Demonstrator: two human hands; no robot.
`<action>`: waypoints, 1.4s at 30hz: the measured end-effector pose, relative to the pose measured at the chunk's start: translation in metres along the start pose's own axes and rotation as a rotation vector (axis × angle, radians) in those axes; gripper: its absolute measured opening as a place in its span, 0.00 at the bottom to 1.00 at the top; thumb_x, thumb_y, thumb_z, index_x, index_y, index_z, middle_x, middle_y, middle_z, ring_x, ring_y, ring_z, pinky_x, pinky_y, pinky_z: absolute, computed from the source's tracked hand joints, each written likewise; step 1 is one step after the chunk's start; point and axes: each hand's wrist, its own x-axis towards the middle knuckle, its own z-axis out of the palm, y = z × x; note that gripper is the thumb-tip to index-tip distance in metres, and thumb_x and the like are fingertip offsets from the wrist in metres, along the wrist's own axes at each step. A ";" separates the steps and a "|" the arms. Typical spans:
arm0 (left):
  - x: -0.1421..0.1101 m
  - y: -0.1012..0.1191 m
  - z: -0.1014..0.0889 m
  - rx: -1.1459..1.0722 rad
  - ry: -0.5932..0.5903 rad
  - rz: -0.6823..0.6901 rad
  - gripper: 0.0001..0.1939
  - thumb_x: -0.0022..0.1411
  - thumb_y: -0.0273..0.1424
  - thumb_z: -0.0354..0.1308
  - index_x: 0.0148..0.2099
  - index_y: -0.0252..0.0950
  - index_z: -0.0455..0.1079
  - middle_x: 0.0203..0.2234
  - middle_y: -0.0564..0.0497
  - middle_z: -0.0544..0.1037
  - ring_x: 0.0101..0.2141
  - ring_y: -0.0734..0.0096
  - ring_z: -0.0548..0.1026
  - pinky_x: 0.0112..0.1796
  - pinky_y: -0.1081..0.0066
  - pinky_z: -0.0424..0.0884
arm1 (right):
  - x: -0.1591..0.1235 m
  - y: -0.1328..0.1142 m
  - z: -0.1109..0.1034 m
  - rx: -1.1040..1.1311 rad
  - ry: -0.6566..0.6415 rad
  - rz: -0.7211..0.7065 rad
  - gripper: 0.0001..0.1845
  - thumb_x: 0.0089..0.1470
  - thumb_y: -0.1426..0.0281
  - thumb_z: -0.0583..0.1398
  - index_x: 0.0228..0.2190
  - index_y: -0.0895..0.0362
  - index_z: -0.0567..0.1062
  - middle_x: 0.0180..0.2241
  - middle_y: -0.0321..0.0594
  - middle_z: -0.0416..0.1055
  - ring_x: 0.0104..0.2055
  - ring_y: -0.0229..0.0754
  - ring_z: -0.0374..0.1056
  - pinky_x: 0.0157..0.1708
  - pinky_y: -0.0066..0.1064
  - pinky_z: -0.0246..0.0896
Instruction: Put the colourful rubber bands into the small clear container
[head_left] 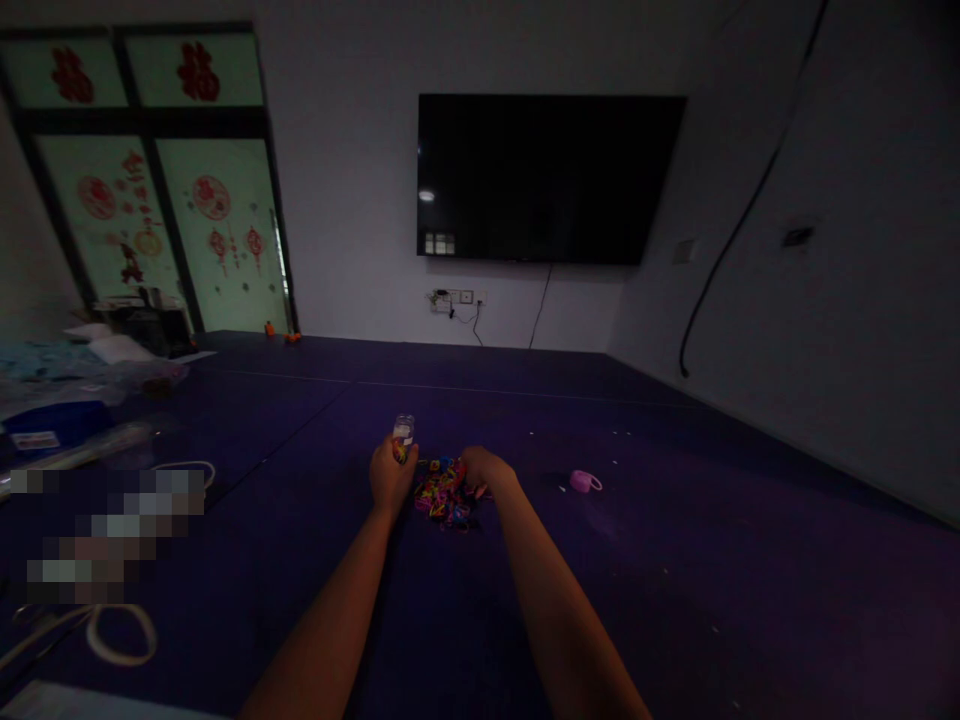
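Observation:
My left hand (390, 474) is closed around a small clear bottle (403, 430) held upright, with some coloured bits showing inside it. My right hand (482, 468) rests with fingers curled on the right side of a pile of small multicoloured bands (442, 493) lying on the dark purple floor mat (675, 560). Whether the right fingers pinch a piece from the pile is too dark to make out. Both forearms reach out from the bottom of the view.
A small pink lid-like object (584, 481) lies to the right of the pile. Boxes and clutter (82, 380) sit at the left, with a white cable loop (120, 635) near me. A wall-mounted TV (547, 178) and a decorated glass door (172, 200) are ahead.

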 end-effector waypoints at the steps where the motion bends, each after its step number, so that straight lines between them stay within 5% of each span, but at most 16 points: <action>1: 0.000 0.000 0.000 0.020 -0.017 0.013 0.16 0.58 0.38 0.53 0.45 0.35 0.66 0.35 0.47 0.76 0.35 0.66 0.74 0.35 0.71 0.66 | 0.001 0.000 0.000 -0.011 0.011 -0.007 0.12 0.32 0.84 0.66 0.12 0.59 0.70 0.10 0.37 0.65 0.21 0.48 0.71 0.21 0.31 0.64; 16: -0.007 0.008 -0.003 0.227 -0.220 0.222 0.20 0.51 0.31 0.57 0.49 0.39 0.70 0.36 0.47 0.77 0.40 0.60 0.71 0.40 0.67 0.63 | 0.014 -0.008 -0.022 0.160 0.298 -0.242 0.10 0.32 0.83 0.61 0.18 0.58 0.76 0.16 0.33 0.69 0.26 0.39 0.69 0.24 0.23 0.59; 29: -0.007 0.007 -0.004 0.232 -0.237 0.236 0.21 0.53 0.32 0.55 0.51 0.38 0.68 0.38 0.47 0.77 0.40 0.61 0.72 0.41 0.67 0.63 | 0.017 -0.011 -0.008 0.531 0.145 -0.162 0.12 0.33 0.84 0.62 0.12 0.60 0.66 0.10 0.26 0.59 0.15 0.30 0.58 0.20 0.21 0.58; 42: -0.004 0.004 -0.002 0.226 -0.242 0.210 0.21 0.53 0.31 0.57 0.51 0.38 0.67 0.39 0.46 0.76 0.41 0.61 0.72 0.41 0.67 0.63 | 0.016 -0.010 -0.001 0.891 0.068 -0.103 0.08 0.42 0.82 0.58 0.19 0.59 0.69 0.17 0.32 0.64 0.20 0.32 0.62 0.22 0.22 0.62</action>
